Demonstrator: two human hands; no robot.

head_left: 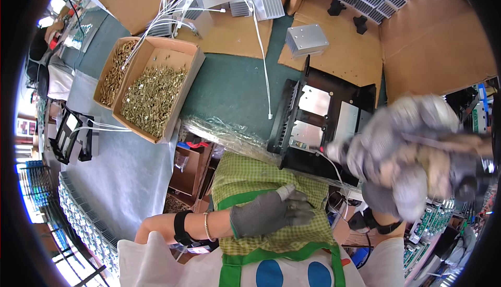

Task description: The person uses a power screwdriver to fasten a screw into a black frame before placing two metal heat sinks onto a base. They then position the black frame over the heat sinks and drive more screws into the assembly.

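My left hand (271,214), in a grey glove with pale fingertips, lies flat over the green checked apron (245,175), fingers stretched out and holding nothing. My right hand (383,198), also gloved, is at the right, beside the black housing (339,94). Motion smears its fingers and a bulky grey-and-white mass around them, so I cannot tell what it holds. The housing lies open on the bench with bright metal plates (314,100) inside. A thin white cable (334,166) runs from a small connector at its near edge down toward the lap.
A cardboard box of brass-coloured screws (154,99) stands left of the housing. Heatsinks with white cables (209,0) lie at the back. A single heatsink block (308,39) sits on cardboard behind the housing. Another black housing (68,133) is at the far left.
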